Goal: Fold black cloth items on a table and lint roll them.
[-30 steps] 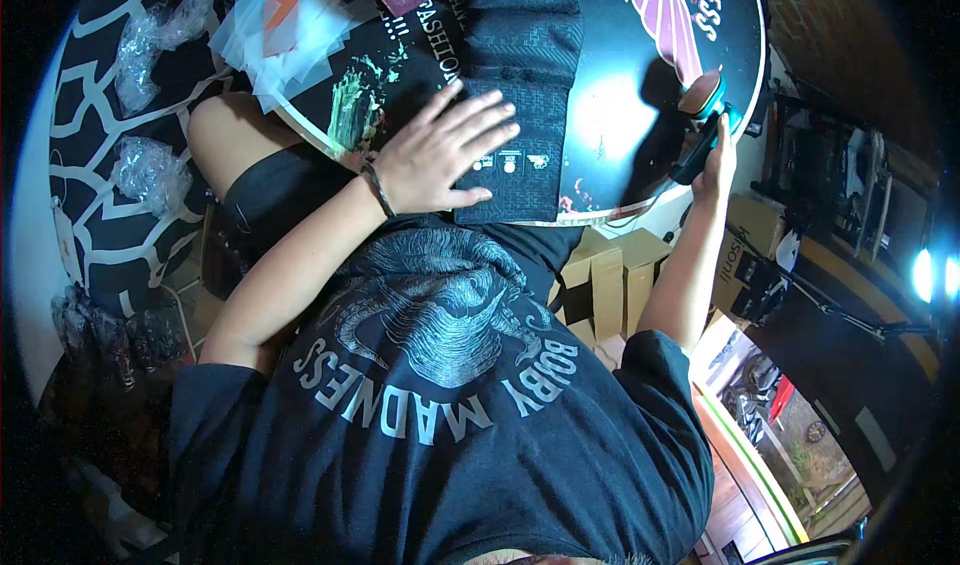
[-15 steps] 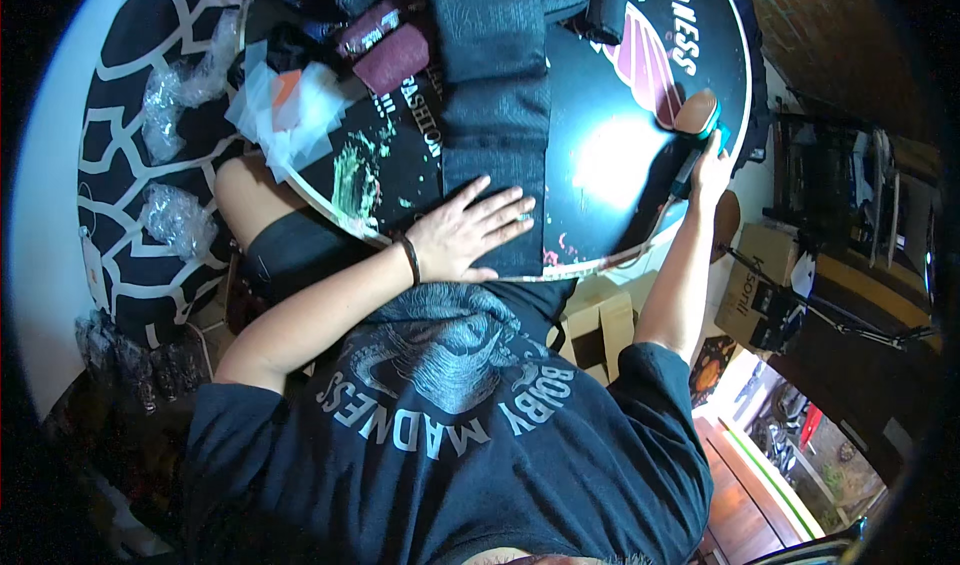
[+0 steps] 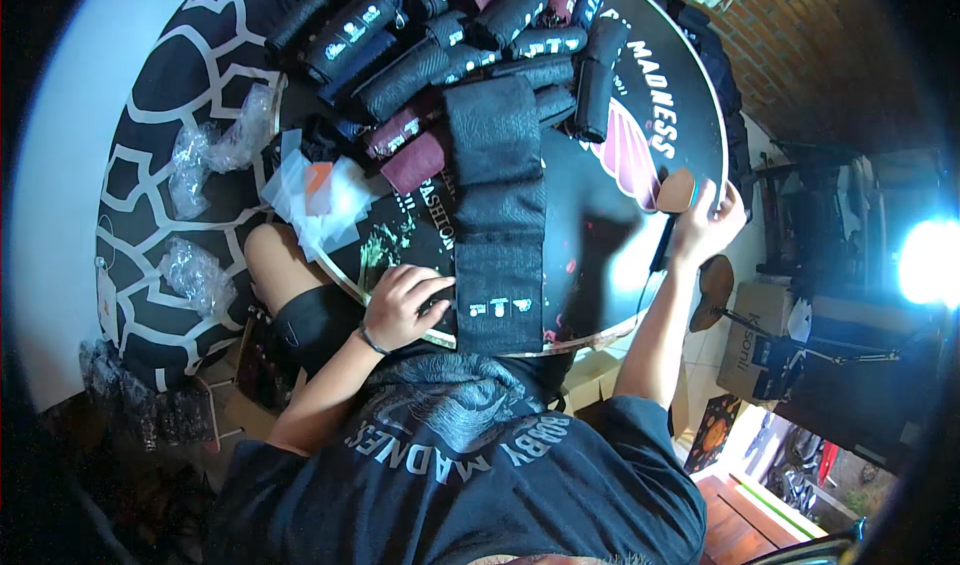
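A long strip of black textured cloth (image 3: 499, 205) lies flat across the round black table, its near end over the front edge. Small pale and reddish printed marks (image 3: 499, 308) show close to that near end. My left hand (image 3: 405, 307) hovers by the cloth's left edge, fingers loosely bent and apart, with nothing visible in them. At the right, a hand-held pressing iron (image 3: 677, 192) with a tan plate, teal rim and dark handle rests on the table. My right hand (image 3: 708, 227) is right beside it, fingers spread; whether a fingertip touches the rim is unclear.
Several rolled cloth bundles (image 3: 350, 40), black, navy and maroon, crowd the table's far side. Translucent sheets (image 3: 320, 195) with an orange piece lie at the left edge. Crumpled clear plastic (image 3: 198, 277) sits on the patterned cover beyond. A cardboard box (image 3: 755, 340) stands at right.
My left hand has come off the cloth and moved left, uncovering the printed marks. The fingers of my right hand have loosened from the iron. My view has shifted, showing more bundles.
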The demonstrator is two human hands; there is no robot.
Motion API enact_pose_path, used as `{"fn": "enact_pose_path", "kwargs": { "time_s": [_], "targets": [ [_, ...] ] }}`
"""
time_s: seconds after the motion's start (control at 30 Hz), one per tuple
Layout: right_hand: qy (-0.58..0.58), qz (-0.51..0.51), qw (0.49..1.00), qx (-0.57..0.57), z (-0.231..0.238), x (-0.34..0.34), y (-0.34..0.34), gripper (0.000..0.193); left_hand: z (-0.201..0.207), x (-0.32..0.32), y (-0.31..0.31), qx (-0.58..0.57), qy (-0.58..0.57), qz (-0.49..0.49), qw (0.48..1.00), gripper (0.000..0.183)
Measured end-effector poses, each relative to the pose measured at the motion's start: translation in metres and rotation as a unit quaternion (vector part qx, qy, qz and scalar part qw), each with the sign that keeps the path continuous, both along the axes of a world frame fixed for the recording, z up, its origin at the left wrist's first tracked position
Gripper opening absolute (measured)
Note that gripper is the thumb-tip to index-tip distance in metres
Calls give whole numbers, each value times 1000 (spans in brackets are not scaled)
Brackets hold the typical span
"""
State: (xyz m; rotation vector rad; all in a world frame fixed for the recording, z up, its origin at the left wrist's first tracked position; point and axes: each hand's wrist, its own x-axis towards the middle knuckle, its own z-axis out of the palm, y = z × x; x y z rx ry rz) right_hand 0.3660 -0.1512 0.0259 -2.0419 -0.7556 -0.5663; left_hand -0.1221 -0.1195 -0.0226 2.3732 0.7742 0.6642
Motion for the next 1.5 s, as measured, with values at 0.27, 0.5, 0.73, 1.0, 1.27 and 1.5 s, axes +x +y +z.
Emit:
{"fn": "enact_pose_path", "kwargs": {
  "time_s": [0.27,0.5,0.73,1.0,1.27,1.5],
  "targets": [
    [-89,568,788,-221,31,-136,184,68,-11,1,0,-19,-5,16,1000,29],
    [-192,451,708,-508,27,-159,231,78,-20,-5,2,-2,-27,-1,1000,33],
    [-102,527,746,-394,52,-137,164,47,-16,-5,7,-6,-70,-7,998,36],
    [-58,496,805,-321,223,-157,48,33,-1,40,20,-765,-197,-217,573,110],
    [-268,440,840,-169,297,-193,-48,33,140,145,93,-720,-409,-191,528,90],
    [-223,472,814,-255,161,-209,-74,29,111,153,147,-668,-380,-70,636,36]
  ]
}}
